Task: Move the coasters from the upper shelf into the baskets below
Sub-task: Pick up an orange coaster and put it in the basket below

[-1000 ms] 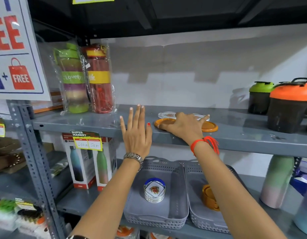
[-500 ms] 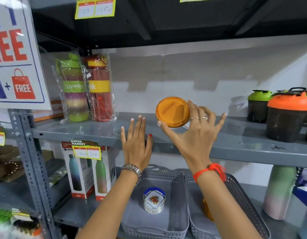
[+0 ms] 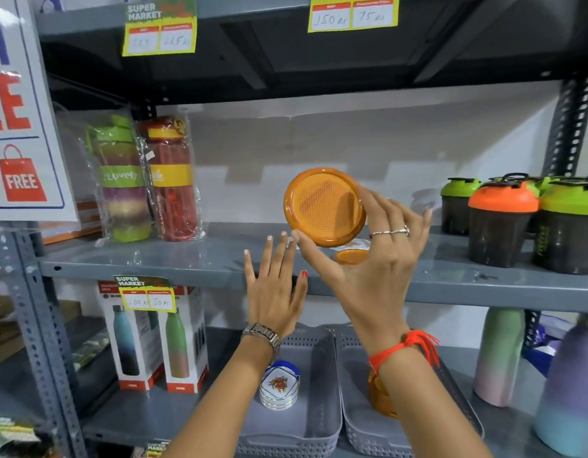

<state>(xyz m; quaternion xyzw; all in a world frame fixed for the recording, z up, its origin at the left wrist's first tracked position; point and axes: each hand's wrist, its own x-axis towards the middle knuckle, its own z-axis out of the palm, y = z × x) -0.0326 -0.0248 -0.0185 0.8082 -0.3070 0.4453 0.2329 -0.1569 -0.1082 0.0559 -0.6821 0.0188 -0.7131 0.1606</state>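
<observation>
My right hand (image 3: 375,259) holds a round orange coaster (image 3: 324,206) up on edge above the upper shelf (image 3: 187,259), gripped between thumb and fingers. Behind that hand, another orange coaster (image 3: 350,256) and a white patterned coaster (image 3: 355,244) lie on the shelf. My left hand (image 3: 274,285) is flat and open against the shelf's front edge, holding nothing. Below, the left grey basket (image 3: 315,424) holds a stack of white and blue coasters (image 3: 279,386). The right grey basket (image 3: 358,418) holds a stack of orange coasters (image 3: 380,399), partly hidden by my right forearm.
Wrapped bottles (image 3: 147,180) stand at the shelf's left, and shaker bottles with orange and green lids (image 3: 504,223) at its right. Boxed bottles (image 3: 157,338) stand left of the baskets, pastel bottles (image 3: 499,355) on the right. A price tag (image 3: 147,297) hangs on the shelf edge.
My right hand took an orange coaster off the upper shelf and lifted it on edge, raising it slightly higher. My left hand stayed at the shelf edge. The view tilted upward.
</observation>
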